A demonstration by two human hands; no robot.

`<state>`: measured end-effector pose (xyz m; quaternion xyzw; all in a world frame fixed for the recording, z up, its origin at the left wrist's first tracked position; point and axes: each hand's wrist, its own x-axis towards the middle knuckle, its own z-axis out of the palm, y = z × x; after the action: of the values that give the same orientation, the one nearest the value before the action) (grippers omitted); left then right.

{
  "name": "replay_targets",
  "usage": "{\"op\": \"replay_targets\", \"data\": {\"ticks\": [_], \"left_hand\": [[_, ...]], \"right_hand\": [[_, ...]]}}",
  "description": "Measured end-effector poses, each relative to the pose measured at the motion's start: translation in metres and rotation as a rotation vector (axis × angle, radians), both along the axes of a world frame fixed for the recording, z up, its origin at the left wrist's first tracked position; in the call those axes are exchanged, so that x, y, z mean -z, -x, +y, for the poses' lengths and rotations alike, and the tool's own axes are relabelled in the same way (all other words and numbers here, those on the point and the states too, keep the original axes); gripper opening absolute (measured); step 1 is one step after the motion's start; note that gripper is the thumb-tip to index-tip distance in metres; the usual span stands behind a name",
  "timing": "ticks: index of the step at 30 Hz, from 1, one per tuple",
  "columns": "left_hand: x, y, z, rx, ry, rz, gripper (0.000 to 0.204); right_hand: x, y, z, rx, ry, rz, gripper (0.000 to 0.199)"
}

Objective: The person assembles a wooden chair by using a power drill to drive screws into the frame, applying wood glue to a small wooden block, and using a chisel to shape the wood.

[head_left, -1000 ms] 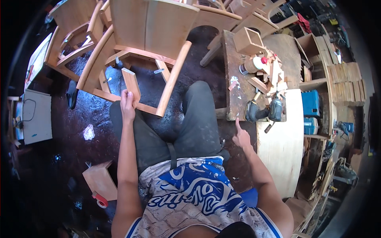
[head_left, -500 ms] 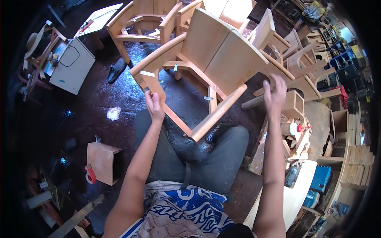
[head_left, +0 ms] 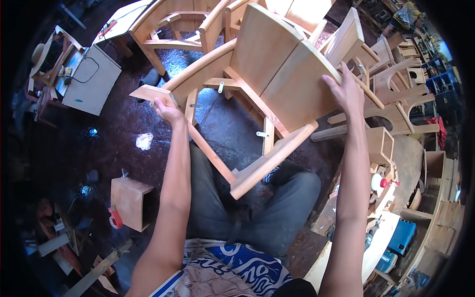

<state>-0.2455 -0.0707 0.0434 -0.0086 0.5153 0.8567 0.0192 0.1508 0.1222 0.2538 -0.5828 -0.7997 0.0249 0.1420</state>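
Observation:
A light wooden chair with a curved panel back is tilted in front of my knees, its seat frame without a seat board. Small metal brackets are fixed along the frame rails. My left hand is closed around the chair's left front leg, by the corner of the frame. At the right edge of the back panel, my right hand rests with the thumb on the face and the fingers behind, gripping it. The right front leg slants toward my lap.
Other wooden chairs stand beyond and to the right. A workbench at right carries a white bottle with a red cap. A wooden box with a red tape dispenser sits at left. Another person is far right.
My right hand has come from the air onto the edge of the chair's back. The chair has turned, its left front leg end swinging out left and its near corner coming toward me.

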Motion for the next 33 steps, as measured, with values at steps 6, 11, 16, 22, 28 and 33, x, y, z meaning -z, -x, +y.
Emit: {"op": "replay_targets", "data": {"ticks": [6, 11, 16, 22, 28, 33], "left_hand": [[0.023, 0.064, 0.037, 0.202, -0.195, -0.026, 0.03], [0.001, 0.046, 0.09, 0.495, -0.209, -0.073, 0.046], [0.005, 0.052, 0.12, 0.821, -0.196, -0.198, 0.052], [-0.01, 0.02, 0.147, 0.858, -0.225, -0.251, 0.053], [-0.036, 0.016, 0.139, 0.76, -0.26, -0.282, 0.04], [-0.07, -0.029, 0.115, 0.682, -0.19, -0.391, 0.046]], "right_hand": [[-0.01, -0.021, -0.065, 0.052, 0.063, 0.041, 0.079], [-0.007, -0.052, -0.107, 0.198, 0.07, 0.212, 0.073], [-0.002, -0.069, -0.145, 0.273, 0.03, 0.289, 0.074], [-0.006, -0.086, -0.18, 0.38, 0.039, 0.272, 0.077], [-0.006, -0.096, -0.212, 0.388, -0.007, 0.275, 0.078], [-0.005, -0.116, -0.255, 0.369, -0.098, 0.353, 0.08]]}}
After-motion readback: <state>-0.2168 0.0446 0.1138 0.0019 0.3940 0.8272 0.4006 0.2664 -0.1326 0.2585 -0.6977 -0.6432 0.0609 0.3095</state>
